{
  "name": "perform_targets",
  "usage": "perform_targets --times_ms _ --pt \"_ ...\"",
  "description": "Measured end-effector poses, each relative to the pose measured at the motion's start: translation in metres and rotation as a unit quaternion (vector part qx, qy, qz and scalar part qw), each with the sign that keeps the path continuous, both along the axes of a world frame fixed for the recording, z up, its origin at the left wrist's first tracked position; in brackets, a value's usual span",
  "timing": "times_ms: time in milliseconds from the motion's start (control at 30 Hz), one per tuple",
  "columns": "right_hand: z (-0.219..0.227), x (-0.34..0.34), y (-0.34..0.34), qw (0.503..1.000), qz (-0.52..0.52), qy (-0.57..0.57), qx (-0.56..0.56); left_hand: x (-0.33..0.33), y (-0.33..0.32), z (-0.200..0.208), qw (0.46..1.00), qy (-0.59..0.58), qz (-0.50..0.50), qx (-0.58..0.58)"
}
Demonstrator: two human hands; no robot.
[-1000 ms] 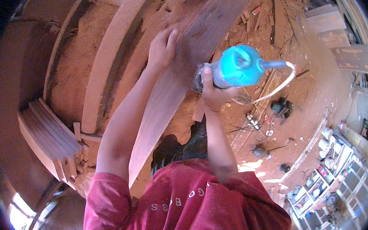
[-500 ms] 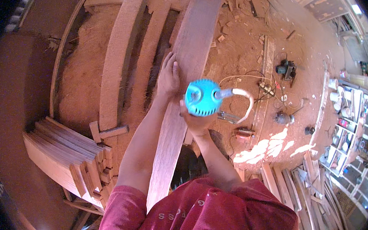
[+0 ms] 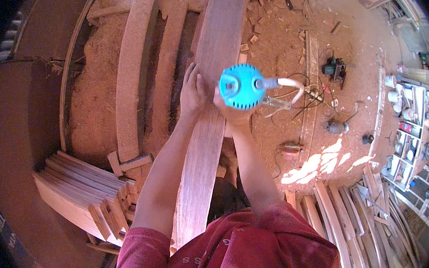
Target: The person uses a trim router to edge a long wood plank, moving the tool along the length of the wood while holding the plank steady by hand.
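Note:
A long wooden plank [image 3: 201, 155] runs lengthwise in front of me, from beside my body to the far edge of view. My right hand [image 3: 233, 115] is wrapped round a blue corded trim router [image 3: 246, 87], upright at the plank's right edge. Its round vented top faces up and hides its base and bit, along with part of my fingers. A pale cord [image 3: 289, 83] leaves its right side. My left hand [image 3: 192, 94] rests at the plank's left edge, fingers stretched forward and holding nothing, a short way left of the router.
Left of the plank lie thick beams [image 3: 132, 72] in sawdust and a stack of boards [image 3: 77, 186]. On the dusty floor to the right are a green power tool [image 3: 334, 69], cables and a red tool [image 3: 291, 149]. Loose timber [image 3: 353, 225] fills the lower right, below a white shelf [image 3: 406, 136].
My right hand has moved the router forward along the plank, away from my body. In the picture my left hand stays at nearly the same place on the left edge; the view has shifted slightly.

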State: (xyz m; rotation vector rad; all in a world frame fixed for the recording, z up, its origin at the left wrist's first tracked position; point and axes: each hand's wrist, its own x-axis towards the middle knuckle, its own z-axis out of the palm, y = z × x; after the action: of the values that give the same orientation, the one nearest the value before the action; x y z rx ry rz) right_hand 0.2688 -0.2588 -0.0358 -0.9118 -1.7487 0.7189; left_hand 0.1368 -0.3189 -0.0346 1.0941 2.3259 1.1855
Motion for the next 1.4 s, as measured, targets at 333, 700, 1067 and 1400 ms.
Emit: perform_targets --times_ms 333,700,1067,1400 --pt "0.027 -0.05 0.11 0.986 -0.081 0.093 0.11 0.007 0.007 0.015 1.0 0.007 -0.009 0.008" --pt "0.034 -0.097 0.2 0.977 -0.128 0.072 0.153 0.005 0.007 0.016 1.0 0.0 0.001 -0.012" --pt "0.088 -0.128 0.259 0.99 -0.135 0.031 -0.029 0.007 0.002 0.013 0.999 0.025 0.005 -0.025" --pt "0.042 0.022 -0.064 0.997 -0.025 0.042 -0.06 -0.011 -0.004 -0.03 0.997 0.007 0.009 0.079"
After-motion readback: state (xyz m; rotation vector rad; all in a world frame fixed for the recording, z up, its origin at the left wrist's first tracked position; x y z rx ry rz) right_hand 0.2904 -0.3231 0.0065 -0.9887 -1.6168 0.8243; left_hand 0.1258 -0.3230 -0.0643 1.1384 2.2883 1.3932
